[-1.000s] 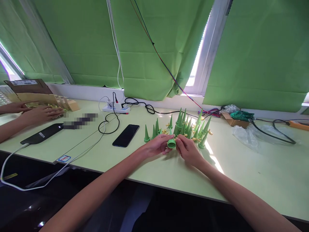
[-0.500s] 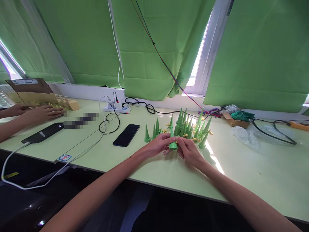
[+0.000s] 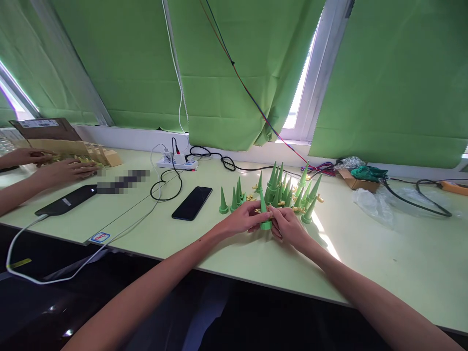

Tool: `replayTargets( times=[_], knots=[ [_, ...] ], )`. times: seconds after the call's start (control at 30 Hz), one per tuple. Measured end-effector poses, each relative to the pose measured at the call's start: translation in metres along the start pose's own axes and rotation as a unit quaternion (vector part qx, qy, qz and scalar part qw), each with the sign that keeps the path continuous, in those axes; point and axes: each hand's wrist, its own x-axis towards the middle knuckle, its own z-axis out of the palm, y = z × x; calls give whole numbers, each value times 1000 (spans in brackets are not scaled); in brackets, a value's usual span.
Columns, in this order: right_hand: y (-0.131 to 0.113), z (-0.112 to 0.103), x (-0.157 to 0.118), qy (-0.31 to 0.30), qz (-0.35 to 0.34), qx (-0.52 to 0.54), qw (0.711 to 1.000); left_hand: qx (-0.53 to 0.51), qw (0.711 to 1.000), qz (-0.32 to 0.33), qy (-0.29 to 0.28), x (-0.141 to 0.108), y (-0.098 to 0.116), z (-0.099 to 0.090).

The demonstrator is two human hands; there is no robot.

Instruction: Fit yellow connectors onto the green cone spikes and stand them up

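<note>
My left hand (image 3: 243,218) is closed around a green plastic watering spike (image 3: 263,208), point up, with its wider ridged cap at the bottom. From the other side my right hand (image 3: 290,225) pinches at the spike's flank, where a small yellow valve is mostly hidden by the fingertips. Just beyond both hands stands a cluster of similar green spikes (image 3: 272,187), points up, several with yellow valves at their sides. A few more spikes (image 3: 223,201) stand to the left of the cluster.
A black phone (image 3: 192,203) lies left of my hands. Behind it are a white power strip (image 3: 178,162) and cables. At right are a small cardboard box (image 3: 356,181) and clear plastic bags (image 3: 375,204). Another person's hands (image 3: 68,170) work at a carton (image 3: 54,131) far left.
The held spike has turned slightly, so its cap's underside faces me less. Both hands have shifted a little and keep their grip. The other person's far hand has lifted slightly.
</note>
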Motion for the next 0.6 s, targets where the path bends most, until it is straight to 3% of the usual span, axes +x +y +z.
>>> replayTargets(
  times=[0.2,0.5,0.6],
  knots=[
    [1,1,0,25,15,6,1000,5,1000,10,22,2,0,5],
    [-1,3,0,72,-30,24,997,-46,983,24,178,11,-4,7],
    [-1,3,0,75,-49,10,996,-23,981,19,193,11,-6,6]
  ],
)
